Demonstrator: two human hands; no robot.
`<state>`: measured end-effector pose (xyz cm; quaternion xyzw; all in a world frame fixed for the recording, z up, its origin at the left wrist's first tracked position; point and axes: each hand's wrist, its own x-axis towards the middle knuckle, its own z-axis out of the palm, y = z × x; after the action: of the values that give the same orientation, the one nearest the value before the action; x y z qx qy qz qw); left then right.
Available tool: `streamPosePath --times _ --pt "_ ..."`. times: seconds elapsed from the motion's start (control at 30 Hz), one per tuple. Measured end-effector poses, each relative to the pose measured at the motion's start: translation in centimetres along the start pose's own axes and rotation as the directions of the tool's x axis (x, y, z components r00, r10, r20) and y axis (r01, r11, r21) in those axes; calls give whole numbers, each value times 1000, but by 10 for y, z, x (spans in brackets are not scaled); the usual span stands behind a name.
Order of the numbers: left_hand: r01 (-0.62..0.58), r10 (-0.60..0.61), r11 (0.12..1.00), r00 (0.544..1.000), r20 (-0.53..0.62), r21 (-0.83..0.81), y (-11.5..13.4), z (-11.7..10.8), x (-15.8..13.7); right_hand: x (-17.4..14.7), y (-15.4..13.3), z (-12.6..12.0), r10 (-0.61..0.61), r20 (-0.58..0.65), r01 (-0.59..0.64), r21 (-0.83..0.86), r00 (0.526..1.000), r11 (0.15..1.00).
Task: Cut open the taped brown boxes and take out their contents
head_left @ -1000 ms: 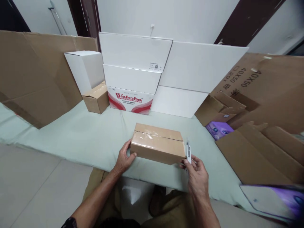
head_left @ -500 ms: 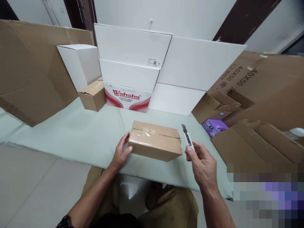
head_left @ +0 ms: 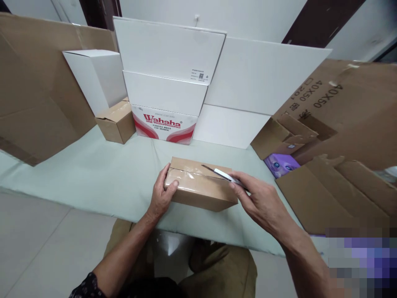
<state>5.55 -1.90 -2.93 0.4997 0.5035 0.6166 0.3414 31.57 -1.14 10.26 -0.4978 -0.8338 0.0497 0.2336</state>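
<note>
A brown cardboard box (head_left: 198, 192) with clear tape along its top seam lies on the pale green cloth near the front edge. My left hand (head_left: 163, 190) grips the box's left end, thumb on the top and fingers round the far side. In my right hand (head_left: 252, 192) is a utility knife (head_left: 223, 174) with a white handle and its blade out. The blade points left above the box top, close to the seam; whether it touches the cardboard I cannot tell.
White panels and a Wahaha carton (head_left: 164, 124) stand along the back. A small brown box (head_left: 116, 122) and a white box (head_left: 99, 78) are at the back left. On the right are a purple box (head_left: 281, 164) and open brown cartons (head_left: 328, 194). Pale green cloth (head_left: 124, 178) covers the table.
My right hand has brought the knife left from beside the box to over its top, turning the blade to point left. The left hand's thumb has moved further onto the box top.
</note>
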Motion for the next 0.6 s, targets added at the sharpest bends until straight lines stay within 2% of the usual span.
streamPosePath --times 0.13,0.3,0.4,0.6 --pt "-5 5 1000 1000 -19 6 -2 5 -1 19 -9 -7 -145 163 180 -225 976 958" --pt "-25 24 1000 998 -55 -9 -4 9 -4 40 -23 -4 -106 328 226 -354 939 907" --pt "-9 8 1000 999 -51 -22 -3 10 -4 49 -30 -1 -83 370 249 -426 925 870" --pt "28 -32 998 998 -61 -65 4 6 3 57 -33 1 -127 370 301 -461 920 835"
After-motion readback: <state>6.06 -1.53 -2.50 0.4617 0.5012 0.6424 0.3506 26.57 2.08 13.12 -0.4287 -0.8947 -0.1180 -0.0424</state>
